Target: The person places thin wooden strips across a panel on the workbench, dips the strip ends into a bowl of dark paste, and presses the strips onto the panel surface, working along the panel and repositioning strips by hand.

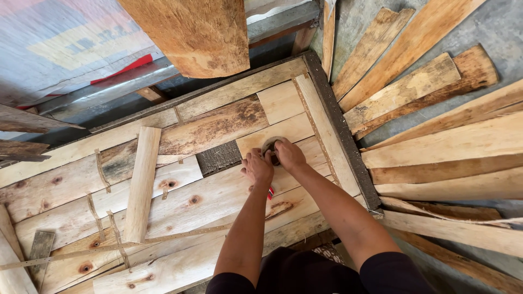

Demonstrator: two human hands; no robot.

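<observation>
Both my hands meet over a small round dark object point(271, 148) that rests on the pale planks of a wooden panel point(218, 190). My left hand point(256, 165) presses its fingers against the object's near left side. My right hand point(289, 154) covers the object's right side with curled fingers. Most of the round object is hidden under my fingers. A small red item point(271, 192) shows just under my left wrist; what it is I cannot tell.
A loose short board point(143, 182) lies upright across the panel's left part. Thin wood strips point(101, 218) lie on the lower left. Several loose planks point(436, 141) fan out on the grey floor at right. A large bark-edged slab point(196, 32) leans above the panel.
</observation>
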